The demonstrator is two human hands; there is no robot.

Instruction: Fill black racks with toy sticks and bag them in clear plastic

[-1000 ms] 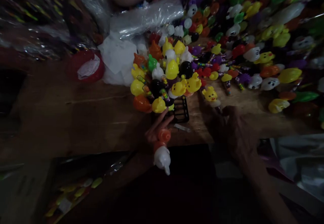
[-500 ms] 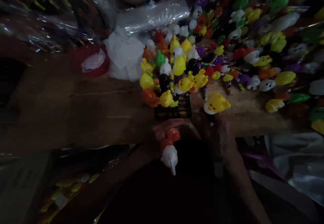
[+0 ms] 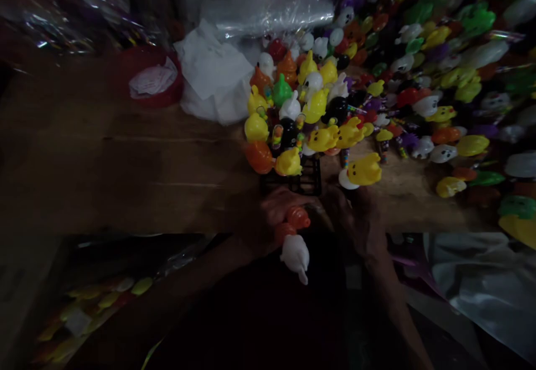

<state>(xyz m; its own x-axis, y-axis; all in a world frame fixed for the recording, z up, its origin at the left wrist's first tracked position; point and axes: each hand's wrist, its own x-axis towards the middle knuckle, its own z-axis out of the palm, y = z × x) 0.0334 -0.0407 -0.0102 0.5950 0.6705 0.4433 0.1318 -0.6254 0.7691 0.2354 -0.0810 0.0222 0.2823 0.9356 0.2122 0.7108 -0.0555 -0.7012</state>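
Observation:
In the dim head view, my left hand [image 3: 281, 205] is closed around several toy-topped pieces by the table's near edge. Two orange toy heads [image 3: 298, 217] and a white toy head [image 3: 295, 255] stick out below it; whatever lies inside the grip is hidden. My right hand [image 3: 355, 214] is closed too, in deep shadow, with a yellow animal-shaped toy top [image 3: 364, 169] and a white round one [image 3: 348, 179] poking out above its fingers. Just beyond my hands, a black wire-grid rack [image 3: 312, 177] holds upright toy-topped candy tubes in yellow, orange, white, black and green.
A large heap of coloured toy tops [image 3: 452, 96] covers the table's right side. Behind the rack lie a clear plastic roll [image 3: 276, 13] and white sheets [image 3: 218, 77]. A red bowl [image 3: 171, 94] with papers sits to the left on the wooden table [image 3: 167, 163].
The view has shifted slightly, so the rack appears farther right. My left hand has come a little closer to the right one. Both hands keep their toy-topped pieces.

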